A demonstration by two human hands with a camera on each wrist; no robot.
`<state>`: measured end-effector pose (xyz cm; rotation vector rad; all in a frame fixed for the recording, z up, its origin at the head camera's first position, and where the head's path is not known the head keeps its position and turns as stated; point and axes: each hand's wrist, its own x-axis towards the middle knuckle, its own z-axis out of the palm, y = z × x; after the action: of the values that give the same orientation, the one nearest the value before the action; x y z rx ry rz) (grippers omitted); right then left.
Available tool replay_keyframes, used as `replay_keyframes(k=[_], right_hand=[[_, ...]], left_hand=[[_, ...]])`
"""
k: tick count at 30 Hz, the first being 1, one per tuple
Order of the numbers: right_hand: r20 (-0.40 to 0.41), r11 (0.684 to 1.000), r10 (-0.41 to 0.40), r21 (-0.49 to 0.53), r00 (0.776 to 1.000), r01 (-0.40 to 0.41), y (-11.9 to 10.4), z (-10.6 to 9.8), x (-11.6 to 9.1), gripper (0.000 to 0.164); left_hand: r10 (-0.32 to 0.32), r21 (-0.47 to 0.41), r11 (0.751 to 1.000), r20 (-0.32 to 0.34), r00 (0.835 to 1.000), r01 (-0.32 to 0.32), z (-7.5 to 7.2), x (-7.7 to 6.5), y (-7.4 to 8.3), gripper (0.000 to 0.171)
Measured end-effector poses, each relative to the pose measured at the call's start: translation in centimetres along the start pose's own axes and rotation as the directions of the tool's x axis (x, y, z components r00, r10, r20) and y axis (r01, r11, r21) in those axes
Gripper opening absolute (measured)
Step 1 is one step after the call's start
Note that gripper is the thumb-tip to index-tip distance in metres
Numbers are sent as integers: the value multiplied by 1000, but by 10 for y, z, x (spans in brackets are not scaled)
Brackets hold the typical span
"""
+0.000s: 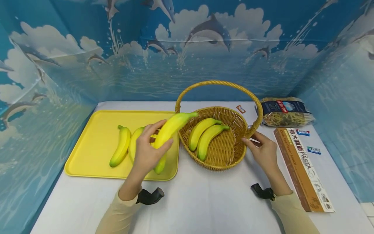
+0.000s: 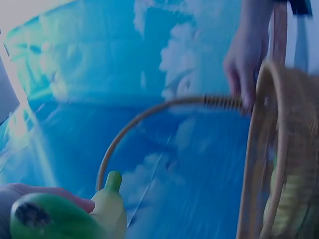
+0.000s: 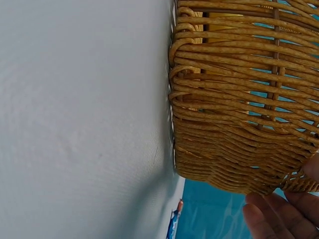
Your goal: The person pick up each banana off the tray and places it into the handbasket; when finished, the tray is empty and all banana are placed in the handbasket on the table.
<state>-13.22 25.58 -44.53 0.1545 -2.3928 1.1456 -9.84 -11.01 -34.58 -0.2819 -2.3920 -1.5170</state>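
Observation:
My left hand (image 1: pixel 150 146) holds a yellow banana (image 1: pixel 172 128) with a green tip, raised above the right edge of the yellow tray (image 1: pixel 84 143). In the left wrist view the same banana (image 2: pixel 113 204) shows close up. My right hand (image 1: pixel 263 149) pinches the right rim of the wicker basket (image 1: pixel 225 167) at the foot of its arched handle (image 1: pixel 216 83). Inside the basket two bananas (image 1: pixel 208 138) lie side by side. On the tray one banana (image 1: pixel 120 148) lies uncovered; others are partly hidden by my left hand. Fingers (image 3: pixel 279 214) touch the basket's weave in the right wrist view.
Right of the basket stand a bag of pasta (image 1: pixel 286 112) and a long brown-and-white pasta box (image 1: pixel 304 169). Small wrapped pieces (image 1: pixel 314 150) lie beside them. A dolphin-printed cloth (image 1: pixel 210 58) closes off the back and sides of the white table (image 1: pixel 210 201).

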Motion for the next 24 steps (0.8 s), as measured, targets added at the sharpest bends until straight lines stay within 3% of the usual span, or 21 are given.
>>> replay_keyframes(k=[3,6,13,18,24], right_hand=[[1,1000,5,0,1000,-5,1,-1,0,35],[5,1000,14,4,1000,-14,1,-1,0,35],[11,1000,18,-11,1000,-18,1,0,-1,36],[11,1000,10,-16,1000,-10,1,0,-1,37],[2,1000,2,-26,1000,-2,1,0,-2,37]], left_hand=[[63,20,998,97,993,-66,33,2,9,55],[85,52,994,150,985,-94,64,10,12,55],[24,200,977,210,977,-68,126,33,4,54],[-30,283,958,248,968,-43,157,37,-6,55],[-95,347,938,293,951,-13,178,35,-18,56]])
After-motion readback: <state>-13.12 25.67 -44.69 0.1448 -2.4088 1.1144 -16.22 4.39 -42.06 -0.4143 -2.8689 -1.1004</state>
